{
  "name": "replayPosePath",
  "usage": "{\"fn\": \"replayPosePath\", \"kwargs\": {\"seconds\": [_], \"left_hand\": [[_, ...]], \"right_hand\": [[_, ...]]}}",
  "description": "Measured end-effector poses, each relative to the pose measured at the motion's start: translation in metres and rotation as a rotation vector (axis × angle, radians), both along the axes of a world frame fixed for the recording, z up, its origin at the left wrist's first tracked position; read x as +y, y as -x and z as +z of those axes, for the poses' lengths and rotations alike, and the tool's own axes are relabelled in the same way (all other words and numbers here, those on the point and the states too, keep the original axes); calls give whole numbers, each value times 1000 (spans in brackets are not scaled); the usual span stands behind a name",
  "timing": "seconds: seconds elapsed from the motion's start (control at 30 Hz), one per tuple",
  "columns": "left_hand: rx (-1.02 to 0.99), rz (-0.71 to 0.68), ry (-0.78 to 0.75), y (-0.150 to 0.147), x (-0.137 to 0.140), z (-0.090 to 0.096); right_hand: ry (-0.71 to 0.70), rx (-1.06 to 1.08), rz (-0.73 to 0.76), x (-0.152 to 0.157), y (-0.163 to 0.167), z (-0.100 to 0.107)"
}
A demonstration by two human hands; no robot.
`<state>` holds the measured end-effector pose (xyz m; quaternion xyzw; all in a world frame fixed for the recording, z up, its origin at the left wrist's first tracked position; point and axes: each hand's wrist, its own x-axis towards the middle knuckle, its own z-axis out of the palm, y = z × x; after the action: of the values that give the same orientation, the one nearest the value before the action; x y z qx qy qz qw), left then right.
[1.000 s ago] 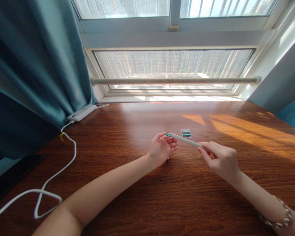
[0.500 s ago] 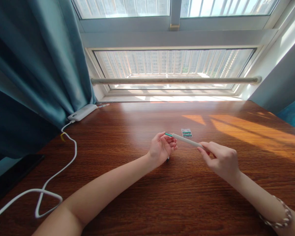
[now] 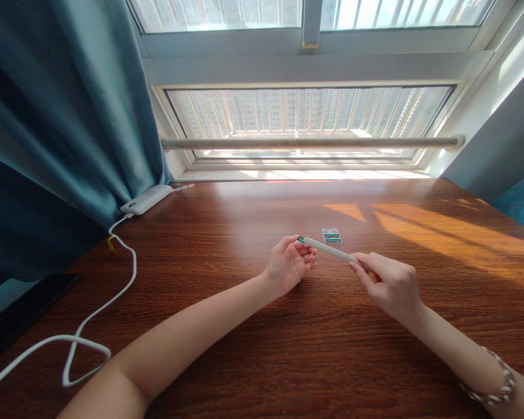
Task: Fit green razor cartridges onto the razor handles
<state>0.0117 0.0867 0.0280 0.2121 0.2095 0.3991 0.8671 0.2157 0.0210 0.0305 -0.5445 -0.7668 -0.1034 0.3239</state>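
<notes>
A slim white razor handle point(image 3: 329, 251) with a small green head at its left end runs between my two hands above the wooden table point(image 3: 244, 349). My right hand point(image 3: 390, 285) pinches the handle's right end. My left hand point(image 3: 288, 263) is curled palm up, its fingertips touching the green head end. Just behind the handle, a small clear pack of green cartridges point(image 3: 331, 235) lies flat on the table.
A white power bank point(image 3: 146, 199) sits at the back left by the teal curtain point(image 3: 61, 116), its white cable point(image 3: 87, 326) looping toward the near left edge. A dark flat device point(image 3: 21, 314) lies at the far left. A window with a rail point(image 3: 310, 143) runs behind.
The handle's green end has shifted slightly to the right, and my left fingers have moved a little around it. My right hand has crept slightly up and left.
</notes>
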Motion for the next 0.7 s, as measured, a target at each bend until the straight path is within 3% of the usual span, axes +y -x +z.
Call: {"fn": "replayPosePath", "kwargs": {"seconds": [0.43, 0.57, 0.7], "left_hand": [[13, -74, 6, 0, -3, 2], [10, -83, 0, 0, -3, 2], [16, -81, -4, 0, -2, 2]], "right_hand": [[31, 62, -17, 1, 0, -2], [50, 82, 38, 1, -1, -2], [33, 96, -21, 1, 0, -3]]}}
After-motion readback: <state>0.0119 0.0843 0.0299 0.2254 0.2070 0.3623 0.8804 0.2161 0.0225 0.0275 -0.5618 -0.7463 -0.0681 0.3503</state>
